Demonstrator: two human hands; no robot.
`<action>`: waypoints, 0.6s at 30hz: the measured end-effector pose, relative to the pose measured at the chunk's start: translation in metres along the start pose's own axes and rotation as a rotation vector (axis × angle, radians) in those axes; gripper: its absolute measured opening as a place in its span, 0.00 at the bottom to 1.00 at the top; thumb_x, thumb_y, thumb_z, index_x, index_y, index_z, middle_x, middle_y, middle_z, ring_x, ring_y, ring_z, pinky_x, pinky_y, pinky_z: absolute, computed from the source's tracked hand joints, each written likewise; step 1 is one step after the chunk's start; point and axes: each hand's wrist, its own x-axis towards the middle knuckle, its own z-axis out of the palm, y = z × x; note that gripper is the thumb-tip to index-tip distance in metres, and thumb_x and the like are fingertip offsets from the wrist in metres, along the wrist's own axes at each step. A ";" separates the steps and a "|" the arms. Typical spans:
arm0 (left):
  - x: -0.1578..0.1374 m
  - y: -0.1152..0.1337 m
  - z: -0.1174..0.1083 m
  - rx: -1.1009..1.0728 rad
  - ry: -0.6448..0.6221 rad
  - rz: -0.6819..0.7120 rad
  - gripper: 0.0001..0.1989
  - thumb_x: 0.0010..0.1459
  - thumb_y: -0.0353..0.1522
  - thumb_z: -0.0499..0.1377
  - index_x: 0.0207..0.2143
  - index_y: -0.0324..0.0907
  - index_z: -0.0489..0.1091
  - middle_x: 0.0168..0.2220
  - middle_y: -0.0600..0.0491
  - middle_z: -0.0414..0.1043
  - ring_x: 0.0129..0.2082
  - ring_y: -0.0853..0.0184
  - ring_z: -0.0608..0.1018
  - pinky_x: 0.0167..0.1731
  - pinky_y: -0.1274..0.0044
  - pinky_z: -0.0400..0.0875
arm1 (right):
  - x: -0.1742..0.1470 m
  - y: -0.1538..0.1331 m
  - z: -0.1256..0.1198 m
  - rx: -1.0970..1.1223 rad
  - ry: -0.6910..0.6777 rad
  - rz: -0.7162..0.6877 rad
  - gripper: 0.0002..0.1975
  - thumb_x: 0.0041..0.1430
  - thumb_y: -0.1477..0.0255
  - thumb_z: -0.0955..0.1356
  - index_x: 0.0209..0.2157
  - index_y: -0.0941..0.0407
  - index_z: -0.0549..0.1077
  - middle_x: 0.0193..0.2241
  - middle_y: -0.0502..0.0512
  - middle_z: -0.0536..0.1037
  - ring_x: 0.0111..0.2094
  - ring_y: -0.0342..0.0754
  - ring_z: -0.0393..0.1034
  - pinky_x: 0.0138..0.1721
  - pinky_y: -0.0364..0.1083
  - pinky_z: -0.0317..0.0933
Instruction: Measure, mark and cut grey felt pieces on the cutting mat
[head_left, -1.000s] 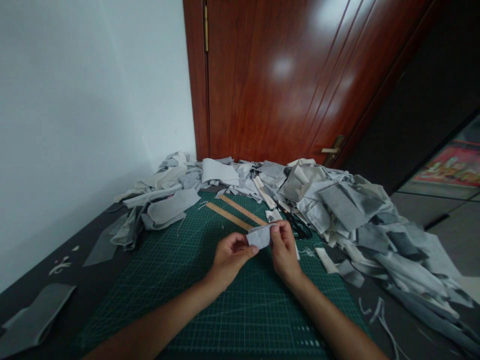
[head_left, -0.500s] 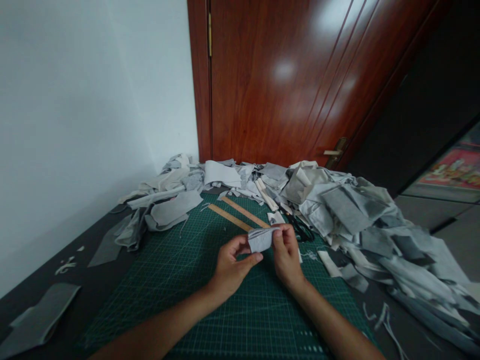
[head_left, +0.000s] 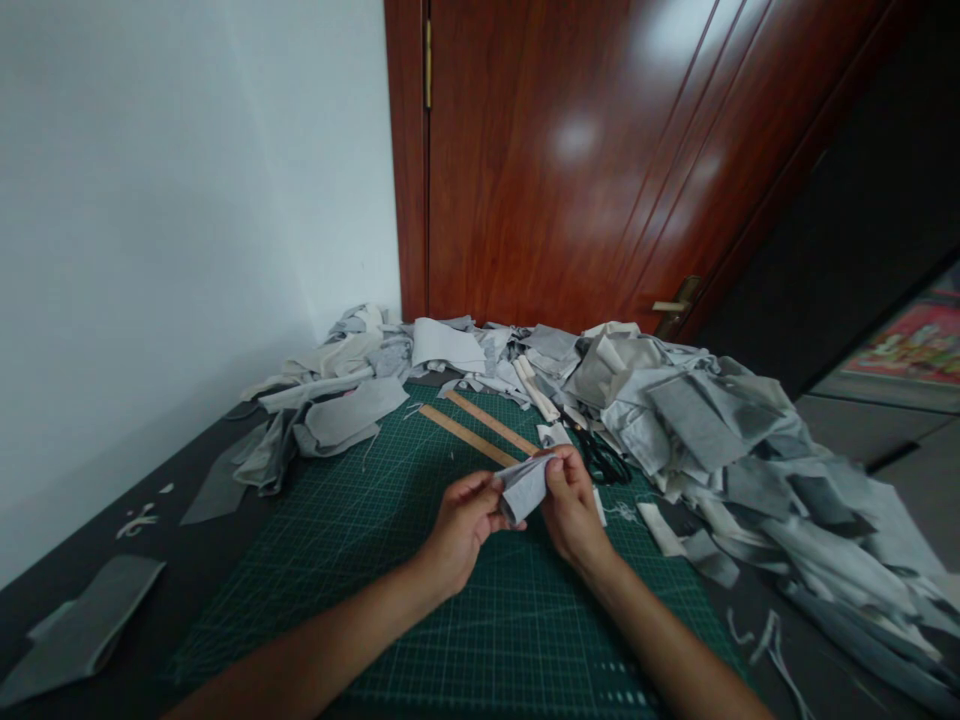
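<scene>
A small folded piece of grey fabric [head_left: 526,488] is held between both hands above the green cutting mat [head_left: 360,560]. My left hand [head_left: 461,525] pinches its left edge, thumb on top and fingers partly beneath. On the right end, my right hand [head_left: 571,500] grips it between thumb and fingers. The cloth's layers lie over one another, and its left end looks curled. Two wooden rulers [head_left: 466,436] [head_left: 491,420] lie on the mat just beyond the hands. Dark-handled scissors [head_left: 606,462] rest past the right hand, partly hidden among scraps.
Heaped grey and white fabric scraps [head_left: 690,420] line the back and right of the table. More cloth pieces [head_left: 345,415] lie at back left, with a folded grey piece [head_left: 94,625] at front left. Behind stand a wooden door [head_left: 540,180] and a white wall [head_left: 150,220].
My left thumb has moved from below the fabric onto its left edge, and the fingers have closed there. The cloth now tilts, its left end lower and curled. My right hand keeps its grip.
</scene>
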 end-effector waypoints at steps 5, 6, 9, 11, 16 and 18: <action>0.005 0.002 -0.003 0.219 0.056 0.084 0.15 0.51 0.40 0.71 0.31 0.38 0.74 0.29 0.53 0.75 0.29 0.68 0.76 0.30 0.77 0.72 | 0.001 0.004 -0.006 -0.033 -0.078 -0.018 0.13 0.63 0.57 0.70 0.36 0.50 0.67 0.31 0.47 0.69 0.28 0.45 0.61 0.30 0.44 0.57; 0.007 0.002 -0.005 0.295 0.064 0.126 0.15 0.51 0.40 0.70 0.30 0.38 0.73 0.28 0.53 0.74 0.28 0.69 0.75 0.29 0.78 0.70 | 0.001 0.007 -0.008 -0.055 -0.085 -0.031 0.12 0.64 0.57 0.70 0.36 0.50 0.68 0.32 0.47 0.69 0.29 0.45 0.61 0.30 0.44 0.57; 0.011 0.002 -0.007 0.427 0.118 0.263 0.12 0.52 0.35 0.68 0.32 0.40 0.68 0.27 0.56 0.73 0.28 0.69 0.76 0.29 0.79 0.69 | 0.001 0.012 -0.010 -0.098 -0.059 -0.066 0.11 0.67 0.59 0.68 0.37 0.50 0.68 0.33 0.47 0.70 0.30 0.45 0.62 0.33 0.44 0.58; 0.011 0.001 -0.008 0.449 0.139 0.331 0.17 0.51 0.31 0.67 0.39 0.43 0.63 0.29 0.57 0.74 0.30 0.68 0.77 0.31 0.78 0.70 | 0.001 0.014 -0.011 -0.131 -0.022 -0.092 0.11 0.67 0.58 0.67 0.37 0.50 0.68 0.32 0.47 0.69 0.31 0.45 0.61 0.33 0.44 0.58; 0.007 -0.001 -0.008 0.452 0.063 0.363 0.30 0.48 0.27 0.68 0.48 0.47 0.54 0.40 0.55 0.74 0.39 0.65 0.80 0.40 0.74 0.73 | 0.001 0.009 -0.009 -0.243 0.028 -0.131 0.12 0.68 0.57 0.66 0.37 0.51 0.67 0.29 0.46 0.68 0.28 0.45 0.60 0.30 0.43 0.57; 0.006 -0.001 -0.008 0.448 0.051 0.373 0.28 0.48 0.27 0.68 0.46 0.47 0.55 0.41 0.54 0.73 0.40 0.65 0.79 0.41 0.73 0.73 | -0.001 0.006 -0.006 -0.274 0.023 -0.146 0.12 0.68 0.57 0.66 0.37 0.51 0.67 0.29 0.46 0.68 0.28 0.45 0.61 0.29 0.44 0.58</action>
